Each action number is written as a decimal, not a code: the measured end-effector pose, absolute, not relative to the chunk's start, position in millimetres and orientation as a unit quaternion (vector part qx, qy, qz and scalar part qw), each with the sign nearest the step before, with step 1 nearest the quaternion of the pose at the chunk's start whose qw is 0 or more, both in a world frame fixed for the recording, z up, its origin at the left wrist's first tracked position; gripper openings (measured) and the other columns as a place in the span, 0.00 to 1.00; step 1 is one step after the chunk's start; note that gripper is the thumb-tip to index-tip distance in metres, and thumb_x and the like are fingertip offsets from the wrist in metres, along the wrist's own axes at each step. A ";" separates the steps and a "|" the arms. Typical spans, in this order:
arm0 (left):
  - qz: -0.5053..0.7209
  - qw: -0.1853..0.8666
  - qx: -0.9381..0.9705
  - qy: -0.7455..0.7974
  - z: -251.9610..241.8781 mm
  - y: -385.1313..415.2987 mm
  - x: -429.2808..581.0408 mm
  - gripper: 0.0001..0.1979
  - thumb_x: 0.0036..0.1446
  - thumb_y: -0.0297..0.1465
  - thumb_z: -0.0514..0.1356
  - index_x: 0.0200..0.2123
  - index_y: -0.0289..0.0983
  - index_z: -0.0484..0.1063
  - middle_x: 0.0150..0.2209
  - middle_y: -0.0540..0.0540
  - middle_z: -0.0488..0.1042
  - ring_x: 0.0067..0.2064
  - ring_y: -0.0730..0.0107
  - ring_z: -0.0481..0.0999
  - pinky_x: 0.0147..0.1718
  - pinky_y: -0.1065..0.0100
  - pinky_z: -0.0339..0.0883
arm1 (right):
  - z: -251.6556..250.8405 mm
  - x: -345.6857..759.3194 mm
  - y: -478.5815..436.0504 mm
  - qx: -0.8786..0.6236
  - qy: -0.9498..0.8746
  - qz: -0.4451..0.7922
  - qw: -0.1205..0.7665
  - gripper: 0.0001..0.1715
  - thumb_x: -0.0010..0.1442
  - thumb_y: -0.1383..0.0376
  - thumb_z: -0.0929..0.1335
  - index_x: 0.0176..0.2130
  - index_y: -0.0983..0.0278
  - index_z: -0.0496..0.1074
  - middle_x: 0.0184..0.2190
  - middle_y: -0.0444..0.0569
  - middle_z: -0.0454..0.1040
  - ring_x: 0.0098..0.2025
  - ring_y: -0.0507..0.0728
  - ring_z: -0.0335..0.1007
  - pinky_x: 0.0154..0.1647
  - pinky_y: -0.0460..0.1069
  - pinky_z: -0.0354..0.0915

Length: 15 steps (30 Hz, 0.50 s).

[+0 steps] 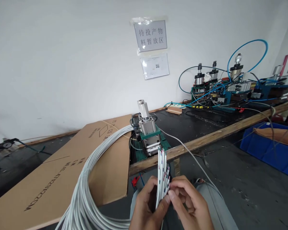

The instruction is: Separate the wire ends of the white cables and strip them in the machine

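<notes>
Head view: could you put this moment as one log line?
left hand: holds white cable ends | right hand: fingers on them | ahead: small pneumatic machine on bench

White cables [91, 172] w/ red/dark marks, maybe print; brown carton [62, 172]; green machine [150, 142]; blue bin [268, 150].

flattened cardboard box [62, 179] on the bench; blue bin [268, 150] at right; wall sign [150, 35]; blue-hosed machines [220, 86] behind
</notes>
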State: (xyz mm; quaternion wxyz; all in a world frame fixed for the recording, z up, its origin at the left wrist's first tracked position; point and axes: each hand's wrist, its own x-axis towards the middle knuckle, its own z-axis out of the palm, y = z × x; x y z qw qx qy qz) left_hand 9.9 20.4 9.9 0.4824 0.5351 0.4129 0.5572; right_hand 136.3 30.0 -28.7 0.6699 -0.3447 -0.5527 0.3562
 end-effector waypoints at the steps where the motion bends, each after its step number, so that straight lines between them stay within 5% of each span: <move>1: 0.560 0.472 0.546 0.408 8.1 20.5 9.7 0.15 0.57 0.44 0.72 0.35 0.38 0.80 0.33 0.50 0.75 0.36 0.68 0.72 0.39 0.72 0.67 | -25.1 136.2 30.0 -0.348 -0.544 0.364 0.671 0.13 0.69 0.53 0.71 0.38 0.59 0.77 0.31 0.45 0.72 0.28 0.52 0.70 0.28 0.42 0.69; 6: 0.578 0.456 0.539 0.409 13.2 15.0 13.1 0.14 0.56 0.45 0.73 0.38 0.40 0.85 0.33 0.49 0.73 0.34 0.70 0.73 0.34 0.73 0.69 | -29.9 131.7 18.8 -0.334 -0.449 0.474 0.680 0.15 0.66 0.52 0.73 0.36 0.60 0.79 0.34 0.47 0.75 0.26 0.51 0.70 0.25 0.43 0.70; 11: 0.588 0.472 0.456 0.472 27.2 7.0 19.0 0.21 0.47 0.49 0.77 0.30 0.37 0.80 0.27 0.52 0.72 0.26 0.74 0.70 0.24 0.75 0.69 | -44.3 119.3 7.6 -0.292 -0.325 0.627 0.645 0.25 0.58 0.45 0.77 0.43 0.60 0.78 0.27 0.43 0.70 0.28 0.53 0.71 0.22 0.43 0.70; 15: 0.619 0.512 0.376 0.462 33.0 0.8 23.4 0.23 0.43 0.48 0.79 0.35 0.39 0.81 0.23 0.56 0.69 0.20 0.77 0.65 0.14 0.76 0.62 | -48.9 115.8 5.4 -0.284 -0.390 0.625 0.614 0.22 0.63 0.45 0.74 0.39 0.60 0.76 0.29 0.43 0.70 0.27 0.54 0.69 0.28 0.47 0.73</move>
